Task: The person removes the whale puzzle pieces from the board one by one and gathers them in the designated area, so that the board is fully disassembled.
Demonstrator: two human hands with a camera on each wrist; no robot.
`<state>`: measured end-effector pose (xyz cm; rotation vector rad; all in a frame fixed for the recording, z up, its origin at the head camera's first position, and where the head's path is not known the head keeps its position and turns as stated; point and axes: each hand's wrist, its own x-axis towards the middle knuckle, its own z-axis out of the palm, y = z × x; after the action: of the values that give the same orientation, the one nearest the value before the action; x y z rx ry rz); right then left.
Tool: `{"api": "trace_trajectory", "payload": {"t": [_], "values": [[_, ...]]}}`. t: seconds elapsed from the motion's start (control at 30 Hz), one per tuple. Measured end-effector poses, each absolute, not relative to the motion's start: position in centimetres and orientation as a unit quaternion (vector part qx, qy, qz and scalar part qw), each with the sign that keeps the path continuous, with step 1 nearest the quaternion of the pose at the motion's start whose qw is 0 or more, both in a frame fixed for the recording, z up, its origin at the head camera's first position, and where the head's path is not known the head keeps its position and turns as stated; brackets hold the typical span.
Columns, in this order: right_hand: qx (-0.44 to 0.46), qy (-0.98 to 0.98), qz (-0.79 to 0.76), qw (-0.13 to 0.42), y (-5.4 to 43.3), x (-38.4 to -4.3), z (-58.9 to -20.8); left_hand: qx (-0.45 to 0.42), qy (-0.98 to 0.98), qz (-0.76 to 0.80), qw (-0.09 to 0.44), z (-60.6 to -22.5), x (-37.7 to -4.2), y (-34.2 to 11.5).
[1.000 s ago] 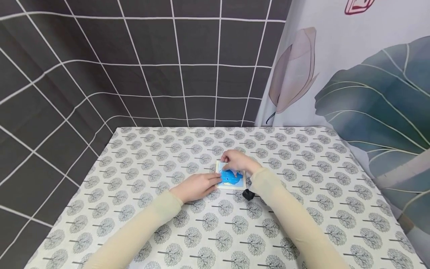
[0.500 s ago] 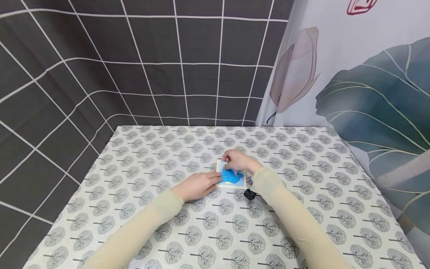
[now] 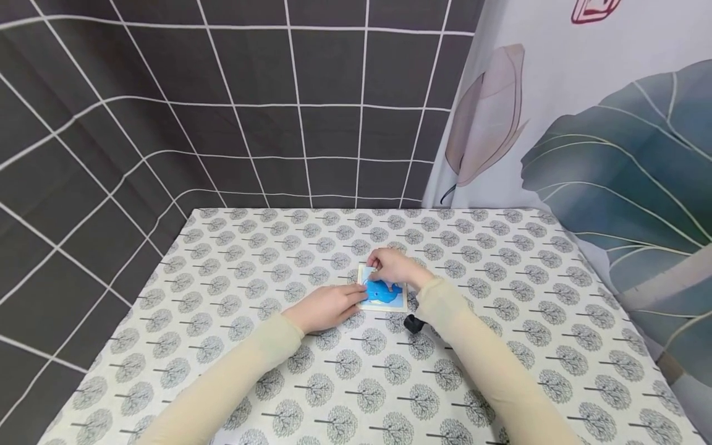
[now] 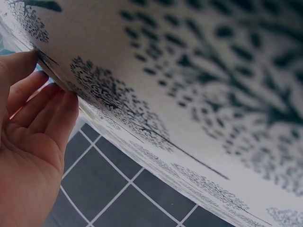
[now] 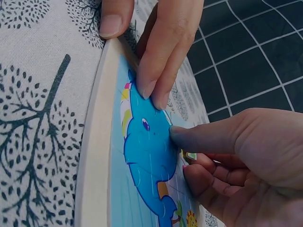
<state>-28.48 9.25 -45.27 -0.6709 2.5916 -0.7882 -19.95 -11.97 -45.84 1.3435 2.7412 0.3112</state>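
A small jigsaw puzzle [image 3: 396, 301] with a blue whale picture and a pale wooden border lies flat on the cloth. My left hand [image 3: 328, 306] reaches in from the left, its extended fingers [image 5: 150, 85] resting on the whale's head and its thumb at the border's corner. My right hand [image 3: 396, 267] bends over the far side. In the right wrist view, its thumb [image 5: 203, 137] presses the whale's edge while the other fingers curl in beside the picture; a bit of coloured picture shows between them. I cannot tell whether they pinch a separate piece. The left wrist view shows the left hand's palm [image 4: 31, 151].
A small black object [image 3: 413, 323] shows beside the right sleeve, near the puzzle's near right corner. The table is covered by a tree-print cloth [image 3: 250, 247]. Behind it hang a dark grid curtain [image 3: 328, 68] and a pale leaf-print curtain [image 3: 556, 111].
Both hands keep their places on the puzzle. Only slight shifts of the view and of the black object by the right sleeve show.
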Motion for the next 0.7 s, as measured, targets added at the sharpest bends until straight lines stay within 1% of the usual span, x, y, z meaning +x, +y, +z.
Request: {"api": "trace_trajectory", "payload": {"t": [0.47,0.7], "values": [[-0.241,0.911,-0.296,0.156,9.82,-28.22,-45.47,0.446,0.888,0.107,0.028,-45.77,-20.05,-11.62],[-0.254,0.899,-0.316,0.164,9.92,-28.39,-45.83,0.44,0.892,0.103,0.031,-46.05,-20.09,-11.71]]}}
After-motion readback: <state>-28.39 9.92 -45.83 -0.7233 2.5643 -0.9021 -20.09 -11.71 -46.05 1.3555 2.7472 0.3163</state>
